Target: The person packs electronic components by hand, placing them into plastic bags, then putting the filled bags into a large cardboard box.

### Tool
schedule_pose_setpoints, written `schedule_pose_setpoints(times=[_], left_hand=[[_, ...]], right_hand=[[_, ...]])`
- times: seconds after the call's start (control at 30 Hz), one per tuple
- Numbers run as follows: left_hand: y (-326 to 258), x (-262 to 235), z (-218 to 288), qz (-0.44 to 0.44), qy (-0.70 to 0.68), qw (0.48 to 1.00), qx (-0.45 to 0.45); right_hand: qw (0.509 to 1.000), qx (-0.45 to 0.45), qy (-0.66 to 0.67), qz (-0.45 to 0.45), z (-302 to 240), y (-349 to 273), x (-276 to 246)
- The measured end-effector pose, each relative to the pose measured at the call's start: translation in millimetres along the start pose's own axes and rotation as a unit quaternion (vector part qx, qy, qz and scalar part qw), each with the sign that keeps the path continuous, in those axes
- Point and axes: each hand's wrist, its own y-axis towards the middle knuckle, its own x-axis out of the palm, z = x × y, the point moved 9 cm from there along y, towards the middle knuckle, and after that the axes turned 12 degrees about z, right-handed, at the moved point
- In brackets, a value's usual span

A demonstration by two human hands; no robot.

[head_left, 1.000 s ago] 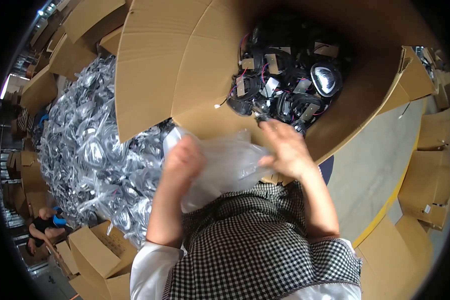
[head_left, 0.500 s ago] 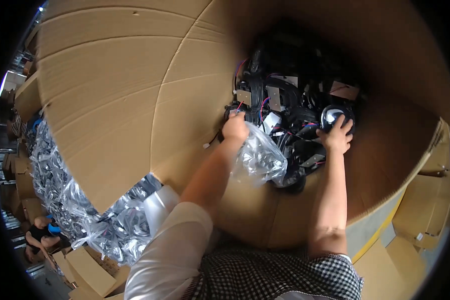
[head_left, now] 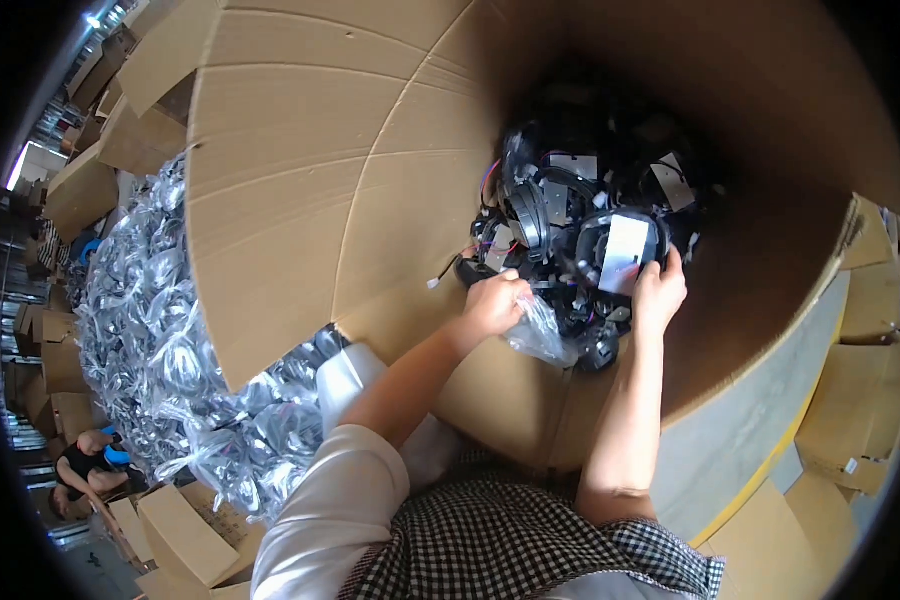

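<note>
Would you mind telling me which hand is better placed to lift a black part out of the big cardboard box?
Right, probably. The right hand already rests on a black part in the cardboard box, while the left hand is occupied gripping a clear plastic bag.

cardboard box (head_left: 370,170) | holds: tangled black parts (head_left: 580,230), wires

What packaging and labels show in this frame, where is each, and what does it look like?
Large cardboard box: centre, brown, flaps open, both hands inside.
Clear plastic bag: in the left hand, crumpled.
White label: rectangular, on a black part above the right hand.
Bagged parts heap: left, shiny clear bags.
Smaller cardboard boxes: lower left, brown.
</note>
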Motion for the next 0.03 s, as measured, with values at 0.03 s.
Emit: schedule_pose_setpoints(times=[0.03], left_hand=[[-9.5, -7.8, 6.9, 0.001, 0.003, 1.000, 0.002]], right_hand=[[1.000, 0.001, 0.004, 0.001, -2.8, -6.7, -11.5]])
